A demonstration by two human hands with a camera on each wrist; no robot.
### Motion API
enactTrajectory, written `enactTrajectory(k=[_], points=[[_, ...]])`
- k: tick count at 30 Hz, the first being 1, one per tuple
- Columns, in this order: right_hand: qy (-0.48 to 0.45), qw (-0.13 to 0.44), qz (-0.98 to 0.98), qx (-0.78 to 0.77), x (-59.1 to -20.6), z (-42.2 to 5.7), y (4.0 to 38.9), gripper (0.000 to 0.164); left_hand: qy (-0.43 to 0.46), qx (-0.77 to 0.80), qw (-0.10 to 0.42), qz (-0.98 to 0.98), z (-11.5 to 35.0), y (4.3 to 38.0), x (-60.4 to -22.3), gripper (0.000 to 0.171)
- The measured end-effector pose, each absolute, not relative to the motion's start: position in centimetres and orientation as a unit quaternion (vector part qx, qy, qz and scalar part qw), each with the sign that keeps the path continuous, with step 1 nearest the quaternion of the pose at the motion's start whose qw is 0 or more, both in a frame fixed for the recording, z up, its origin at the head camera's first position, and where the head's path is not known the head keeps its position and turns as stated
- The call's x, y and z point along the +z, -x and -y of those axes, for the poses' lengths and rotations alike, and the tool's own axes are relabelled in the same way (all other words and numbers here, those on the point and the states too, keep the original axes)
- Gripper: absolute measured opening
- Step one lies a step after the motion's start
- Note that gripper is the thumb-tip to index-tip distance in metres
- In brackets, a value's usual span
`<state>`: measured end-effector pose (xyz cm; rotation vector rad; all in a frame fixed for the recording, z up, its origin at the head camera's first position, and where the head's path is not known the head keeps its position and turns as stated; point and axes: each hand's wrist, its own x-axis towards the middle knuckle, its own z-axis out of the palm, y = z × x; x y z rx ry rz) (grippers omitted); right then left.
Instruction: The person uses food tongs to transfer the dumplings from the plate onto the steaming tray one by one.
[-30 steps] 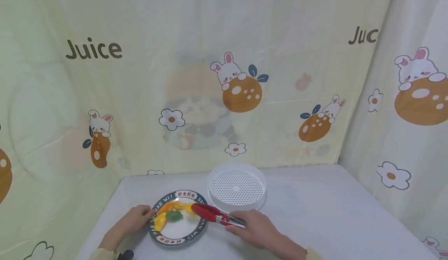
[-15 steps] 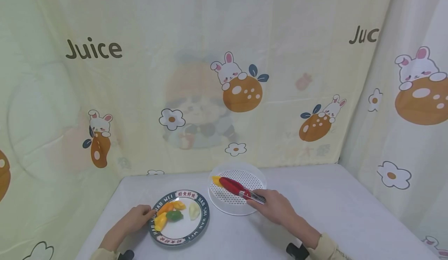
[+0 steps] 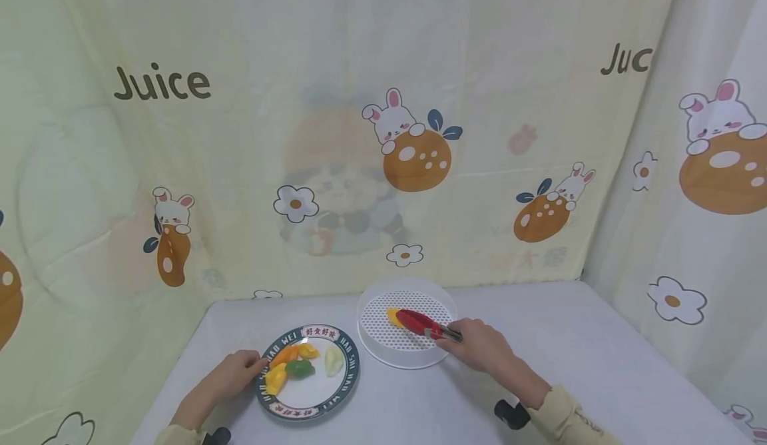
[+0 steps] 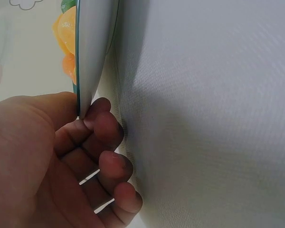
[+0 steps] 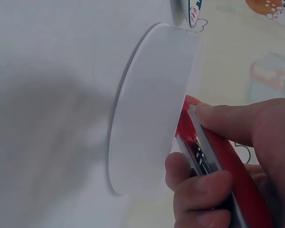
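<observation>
My right hand [image 3: 482, 346] grips red-and-steel tongs [image 3: 422, 324] over the white perforated steamer basket [image 3: 371, 345]. At the tongs' red tips, inside the basket's outline, shows a yellow dumpling-shaped piece [image 3: 393, 317]. In the right wrist view, thumb and fingers squeeze the tongs' handles [image 5: 213, 152] beside the basket's smooth wall [image 5: 149, 109]. My left hand [image 3: 234, 374] pinches the left rim of a green-bordered plate [image 3: 311, 412], thumb above and fingers below. On that plate lie a green piece [image 3: 299, 368], a pale one [image 3: 333, 360], an orange one [image 3: 284, 356] and yellow ones [image 3: 275, 380].
The white-covered table [image 3: 539, 338] runs back to a patterned curtain [image 3: 335, 165], with another curtain side on the right. Plate and basket stand close side by side, the basket farther back. Dark wrist straps [image 3: 512, 414] sit on the forearms.
The right hand has carried the yellow piece in the tongs from the plate's right side over to the basket, then toward its middle. A pale piece now shows on the plate. The left hand stays put.
</observation>
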<state>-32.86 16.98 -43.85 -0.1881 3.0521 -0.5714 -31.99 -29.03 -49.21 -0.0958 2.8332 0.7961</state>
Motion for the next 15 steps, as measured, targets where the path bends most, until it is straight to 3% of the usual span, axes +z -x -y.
enactTrajectory(k=[9, 15], points=[[0.062, 0.012, -0.983, -0.175, -43.63, -16.98, 32.8, 0.045, 0.036, 0.272, 0.102, -0.956, 29.09, 32.23, -49.41, 0.028], [0.048, 0.006, -0.979, -0.2, -43.33, -17.09, 32.61, 0.065, 0.041, 0.269, 0.104, -0.957, 29.08, 32.29, -49.38, 0.028]])
